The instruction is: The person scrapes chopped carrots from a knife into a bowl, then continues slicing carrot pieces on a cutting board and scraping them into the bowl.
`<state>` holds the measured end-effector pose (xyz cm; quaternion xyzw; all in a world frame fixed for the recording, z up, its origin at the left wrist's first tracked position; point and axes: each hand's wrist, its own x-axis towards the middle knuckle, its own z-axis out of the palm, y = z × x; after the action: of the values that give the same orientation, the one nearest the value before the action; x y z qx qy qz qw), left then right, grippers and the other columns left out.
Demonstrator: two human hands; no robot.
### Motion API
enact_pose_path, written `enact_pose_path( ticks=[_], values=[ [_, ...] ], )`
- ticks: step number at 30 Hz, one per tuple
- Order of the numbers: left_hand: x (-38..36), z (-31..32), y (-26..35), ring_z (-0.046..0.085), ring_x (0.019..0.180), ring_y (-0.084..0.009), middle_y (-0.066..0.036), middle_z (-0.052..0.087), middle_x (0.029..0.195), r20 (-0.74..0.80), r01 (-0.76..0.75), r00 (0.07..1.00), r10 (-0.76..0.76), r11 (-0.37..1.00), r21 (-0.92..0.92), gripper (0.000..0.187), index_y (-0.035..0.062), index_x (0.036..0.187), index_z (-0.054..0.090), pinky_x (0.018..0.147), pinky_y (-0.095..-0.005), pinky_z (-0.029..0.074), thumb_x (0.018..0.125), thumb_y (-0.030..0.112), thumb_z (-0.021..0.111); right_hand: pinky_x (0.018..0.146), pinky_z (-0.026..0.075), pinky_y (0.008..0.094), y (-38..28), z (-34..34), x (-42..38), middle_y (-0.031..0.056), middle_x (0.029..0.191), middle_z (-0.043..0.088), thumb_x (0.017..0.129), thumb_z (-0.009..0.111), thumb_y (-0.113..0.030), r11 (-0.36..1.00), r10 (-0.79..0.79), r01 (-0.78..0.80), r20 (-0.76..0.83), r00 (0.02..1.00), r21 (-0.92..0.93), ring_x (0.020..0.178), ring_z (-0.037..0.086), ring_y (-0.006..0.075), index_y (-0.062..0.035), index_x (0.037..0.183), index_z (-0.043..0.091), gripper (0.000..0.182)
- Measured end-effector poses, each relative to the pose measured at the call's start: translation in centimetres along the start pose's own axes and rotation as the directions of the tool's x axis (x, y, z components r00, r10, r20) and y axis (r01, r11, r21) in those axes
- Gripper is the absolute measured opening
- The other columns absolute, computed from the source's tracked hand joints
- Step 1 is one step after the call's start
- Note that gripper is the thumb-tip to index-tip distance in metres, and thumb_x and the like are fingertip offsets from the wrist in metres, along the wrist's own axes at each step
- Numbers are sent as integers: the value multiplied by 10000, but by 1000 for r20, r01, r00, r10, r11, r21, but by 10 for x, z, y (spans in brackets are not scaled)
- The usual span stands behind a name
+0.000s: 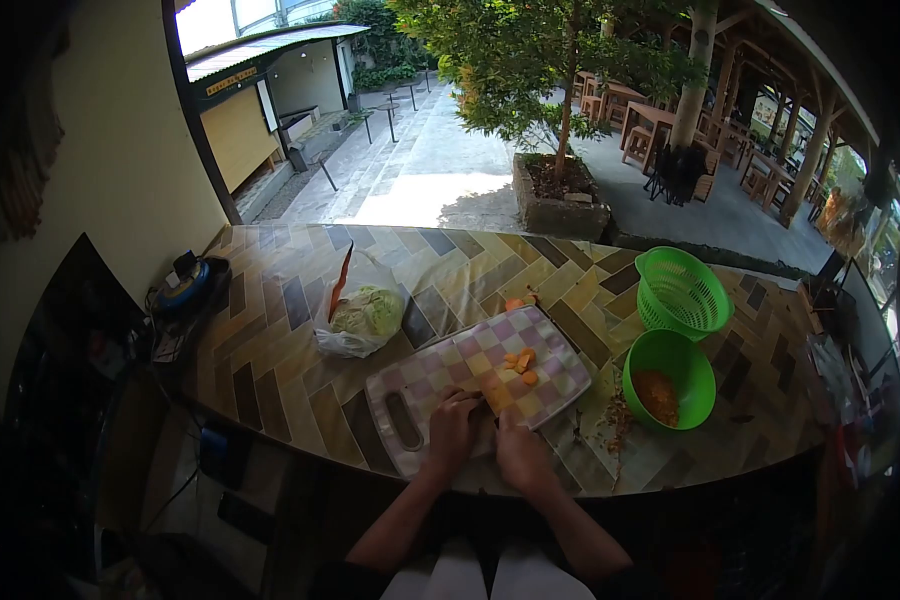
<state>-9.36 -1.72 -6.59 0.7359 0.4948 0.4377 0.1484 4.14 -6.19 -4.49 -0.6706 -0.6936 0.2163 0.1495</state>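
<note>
A chequered cutting board (440, 385) lies at a slant on the table under both hands. My left hand (454, 428) is on its near part, fingers bent and pressed together; whatever they hold is hidden. Close to its right, my right hand (520, 456) is closed around the handle of a knife, which is mostly hidden by the hand. Several cut orange pieces (522, 364), which look like carrot, sit on the board's right half.
A green bowl (702, 385) with orange contents stands right of the board, touching a green strainer basket (685, 290). Peelings (618, 420) lie beside the bowl. Behind the board is a plastic bag (365, 315) with pale green vegetable. Cables and a device (182, 282) occupy the left edge.
</note>
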Motion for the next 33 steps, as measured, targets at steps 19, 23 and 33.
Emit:
enact_pose_path(
  ticks=[19, 23, 33],
  values=[
    [1, -1, -1, 617, 950, -310, -115, 734, 946, -19, -2, 1000, 2, 1000, -10, 166, 34, 892, 768, 870, -391, 487, 754, 117, 727, 759, 503, 557, -5, -10, -7, 297, 856, 652, 990, 492, -247, 998, 44, -45, 29, 999, 43, 873, 638, 477, -4, 1130, 444, 285],
    [-1, -4, -2, 598, 984, -322, -132, 728, 961, -4, 36, 999, -36, 998, -49, 175, 19, 906, 761, 889, -395, 483, 762, 91, 691, 742, 503, 552, 1, 0, -3, 297, 864, 652, 985, 508, -233, 990, 21, -17, -28, 999, 140, 867, 638, 472, -3, 1127, 445, 277],
    [1, -5, -3, 610, 970, -328, -135, 730, 952, -2, 70, 998, -70, 995, -70, 178, 20, 905, 765, 877, -397, 492, 748, 68, 698, 756, 493, 564, 8, -13, -9, 289, 869, 652, 977, 517, -223, 991, -19, 13, 39, 999, 134, 879, 626, 485, -17, 1124, 444, 264]
  ],
)
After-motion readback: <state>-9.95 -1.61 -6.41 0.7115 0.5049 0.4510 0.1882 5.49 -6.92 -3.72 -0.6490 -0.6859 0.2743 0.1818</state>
